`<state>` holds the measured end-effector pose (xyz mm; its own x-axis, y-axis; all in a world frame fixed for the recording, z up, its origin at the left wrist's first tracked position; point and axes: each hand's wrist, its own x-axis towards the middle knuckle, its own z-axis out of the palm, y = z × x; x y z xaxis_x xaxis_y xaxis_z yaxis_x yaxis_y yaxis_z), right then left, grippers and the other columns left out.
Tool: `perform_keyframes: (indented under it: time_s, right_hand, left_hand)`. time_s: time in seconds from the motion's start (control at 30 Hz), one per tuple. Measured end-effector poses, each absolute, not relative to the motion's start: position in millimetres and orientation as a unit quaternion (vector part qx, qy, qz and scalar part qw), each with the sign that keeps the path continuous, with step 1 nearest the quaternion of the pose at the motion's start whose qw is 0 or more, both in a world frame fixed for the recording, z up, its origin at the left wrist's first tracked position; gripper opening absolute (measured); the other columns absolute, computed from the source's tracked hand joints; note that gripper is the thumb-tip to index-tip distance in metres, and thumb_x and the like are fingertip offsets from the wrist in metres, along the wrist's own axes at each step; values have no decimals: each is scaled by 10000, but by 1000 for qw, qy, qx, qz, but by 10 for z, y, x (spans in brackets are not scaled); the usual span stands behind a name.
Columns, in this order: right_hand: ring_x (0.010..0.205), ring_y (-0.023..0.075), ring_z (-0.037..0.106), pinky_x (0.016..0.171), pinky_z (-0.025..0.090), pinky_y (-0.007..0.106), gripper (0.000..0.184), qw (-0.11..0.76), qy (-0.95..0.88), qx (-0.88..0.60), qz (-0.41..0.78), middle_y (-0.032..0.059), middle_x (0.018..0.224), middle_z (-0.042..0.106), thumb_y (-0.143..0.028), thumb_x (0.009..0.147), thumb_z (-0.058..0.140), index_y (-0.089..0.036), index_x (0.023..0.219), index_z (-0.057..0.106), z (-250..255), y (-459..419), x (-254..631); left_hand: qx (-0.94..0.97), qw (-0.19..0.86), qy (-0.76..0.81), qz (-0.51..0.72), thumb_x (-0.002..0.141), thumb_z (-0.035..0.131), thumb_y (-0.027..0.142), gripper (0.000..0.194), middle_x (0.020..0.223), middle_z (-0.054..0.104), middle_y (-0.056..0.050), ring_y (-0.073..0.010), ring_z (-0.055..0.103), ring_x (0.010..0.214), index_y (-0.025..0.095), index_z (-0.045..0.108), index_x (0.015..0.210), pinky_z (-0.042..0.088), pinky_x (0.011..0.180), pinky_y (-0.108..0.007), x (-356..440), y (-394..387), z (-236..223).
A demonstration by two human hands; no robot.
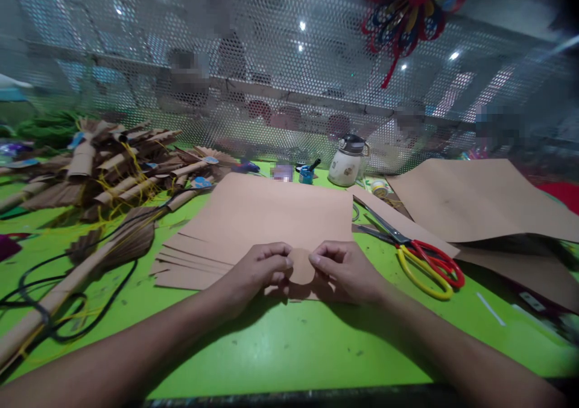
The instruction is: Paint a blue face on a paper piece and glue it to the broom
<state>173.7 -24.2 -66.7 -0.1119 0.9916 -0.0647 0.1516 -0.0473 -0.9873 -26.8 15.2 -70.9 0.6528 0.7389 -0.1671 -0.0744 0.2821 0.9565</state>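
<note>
Pinching a rounded piece of brown paper [301, 268] between them, the left hand [271, 264] and the right hand [338, 264] meet near the middle of the green table [271, 360]. Each has thumb and index finger closed on one side edge of the piece, the other fingers curled in (how tightly, I can't tell from where I stand). The piece sits over the near edge of a fanned stack of brown paper sheets [280, 209]. Just right of the stack lie scissors [401, 238], one handle red, the other yellow, blades open and pointing away from the person. Behind the stack stand a blue jar [306, 175] and a pale jug [346, 164] with a dark lid. Brown paper rolls [122, 170] heap up at the left (yellow strings trailing everywhere), a black cord [120, 293] looping nearby, and more large brown sheets [479, 200] lie at the right.
</note>
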Motion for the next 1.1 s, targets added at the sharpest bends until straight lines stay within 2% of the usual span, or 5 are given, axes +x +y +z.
perform_keyframes:
  time_s: [0.1,0.23,0.43,0.67,1.1]
  right_hand:
    - [535,97,427,537,322,268,378,420,-548,-516,507,-14,587,537,-499,750,748,-152,671,620,-677,-237,1733]
    - [525,95,423,524,317,264,413,416,-550,-514,510,-16,576,531,-536,739,749,-150,674,619,-665,-242,1729]
    - [517,97,443,520,339,263,431,409,-538,-517,526,-19,558,534,-555,715,766,-154,672,615,-660,-252,1721]
    - [543,96,455,550,365,264,406,434,-565,-500,493,-7,598,564,-537,754,753,-148,680,663,-649,-231,1736]
    - [561,115,509,540,388,262,392,450,-545,-500,501,14,628,613,-509,695,809,-144,696,664,-675,-267,1713]
  left_hand:
    - [530,737,307,286,853,618,390,296,630,479,22,-105,532,520,157,526,695,440,532,-247,-256,154,-708]
    - [542,736,296,277,912,536,518,430,623,583,-43,-164,616,559,145,562,700,462,545,-274,-249,157,-737]
    - [570,716,307,259,773,770,457,362,676,659,-61,-114,571,538,117,648,782,401,535,-235,-247,141,-727]
    - [591,687,323,274,788,749,448,350,612,617,-42,-104,519,509,119,644,732,312,487,-226,-253,141,-686]
    - [614,687,284,267,727,788,486,383,748,652,-57,-130,546,638,123,700,813,418,602,-260,-242,120,-706]
